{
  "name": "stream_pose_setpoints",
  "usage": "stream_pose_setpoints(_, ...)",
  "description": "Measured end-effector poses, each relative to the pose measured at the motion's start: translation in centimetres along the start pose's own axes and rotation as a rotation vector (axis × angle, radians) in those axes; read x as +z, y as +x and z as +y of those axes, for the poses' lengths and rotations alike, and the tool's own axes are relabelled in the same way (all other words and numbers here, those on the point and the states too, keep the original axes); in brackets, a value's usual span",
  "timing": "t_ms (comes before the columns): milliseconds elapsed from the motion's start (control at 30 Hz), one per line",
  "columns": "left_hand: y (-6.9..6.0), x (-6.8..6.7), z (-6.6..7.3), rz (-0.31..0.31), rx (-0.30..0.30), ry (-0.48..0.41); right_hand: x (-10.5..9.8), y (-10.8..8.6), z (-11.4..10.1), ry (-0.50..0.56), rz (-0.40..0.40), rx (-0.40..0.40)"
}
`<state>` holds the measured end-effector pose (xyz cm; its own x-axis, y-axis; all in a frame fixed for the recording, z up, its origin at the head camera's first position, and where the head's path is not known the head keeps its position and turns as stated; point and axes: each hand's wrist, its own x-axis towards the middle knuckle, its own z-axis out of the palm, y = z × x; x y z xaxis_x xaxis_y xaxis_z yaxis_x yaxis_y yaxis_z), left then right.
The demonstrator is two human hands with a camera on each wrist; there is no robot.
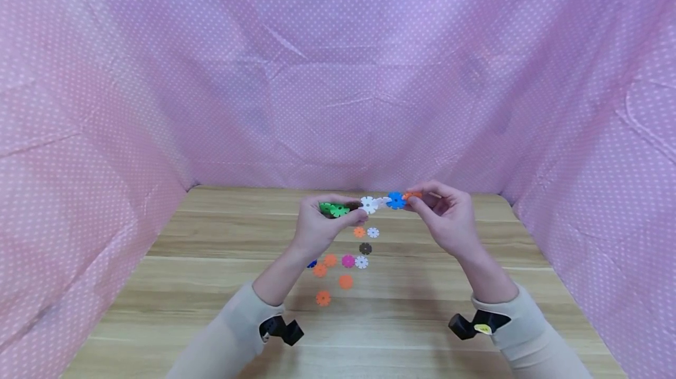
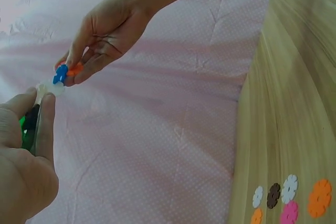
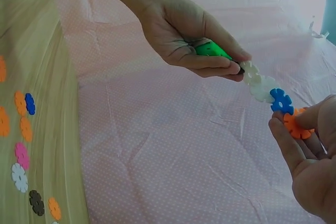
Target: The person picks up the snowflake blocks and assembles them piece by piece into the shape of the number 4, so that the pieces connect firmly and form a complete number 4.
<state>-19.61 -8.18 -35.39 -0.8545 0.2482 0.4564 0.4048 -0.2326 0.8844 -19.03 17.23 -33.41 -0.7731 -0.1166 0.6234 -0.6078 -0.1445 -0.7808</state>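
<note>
A chain of joined plastic snowflake discs stretches between both hands above the table. My left hand (image 1: 322, 223) grips its left part, where green discs (image 1: 340, 210) lie inside the palm and a dark disc is mostly covered by the fingers. Beyond the fingertips come a white disc (image 1: 368, 205) and a second whitish disc (image 3: 263, 88), then a blue disc (image 1: 396, 200). At the far right end, my right hand (image 1: 449, 217) pinches an orange disc (image 3: 297, 124) between thumb and fingers. How each slot fits is too small to tell.
On the wooden table (image 1: 211, 285) below lie several loose discs: orange (image 1: 323, 298), pink (image 1: 348, 261), white (image 1: 361, 262), brown (image 1: 365, 248) and dark blue (image 3: 30, 104). Pink dotted cloth (image 1: 338, 103) encloses the back and sides.
</note>
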Motion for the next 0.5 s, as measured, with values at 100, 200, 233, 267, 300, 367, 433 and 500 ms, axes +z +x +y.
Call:
stream_pose_setpoints(100,0.01,-0.10,-0.04,-0.011,0.012,0.001,-0.10,-0.07,0.07,-0.005,-0.024,-0.020)
stream_pose_setpoints(200,0.00,-0.17,-0.08,-0.020,0.020,-0.007,-0.22,-0.11,0.23,0.003,-0.048,-0.039)
stream_pose_setpoints(233,-0.02,-0.18,-0.10,-0.022,0.020,-0.010,-0.25,-0.12,0.29,0.007,-0.053,-0.045)
stream_pose_setpoints(267,-0.03,-0.17,-0.08,-0.022,0.017,-0.012,-0.27,-0.14,0.35,0.012,-0.058,-0.052)
stream_pose_setpoints(300,-0.04,-0.17,-0.10,-0.023,0.018,-0.019,-0.29,-0.17,0.40,0.017,-0.061,-0.055)
stream_pose_setpoints(367,-0.03,-0.17,-0.15,-0.029,0.025,-0.029,-0.34,-0.25,0.50,0.021,-0.064,-0.061)
stream_pose_setpoints(433,0.02,-0.15,-0.21,-0.042,0.036,-0.043,-0.36,-0.36,0.62,0.031,-0.062,-0.057)
stream_pose_setpoints(500,0.07,-0.17,-0.30,-0.051,0.043,-0.051,-0.35,-0.46,0.68,0.025,-0.058,-0.057)
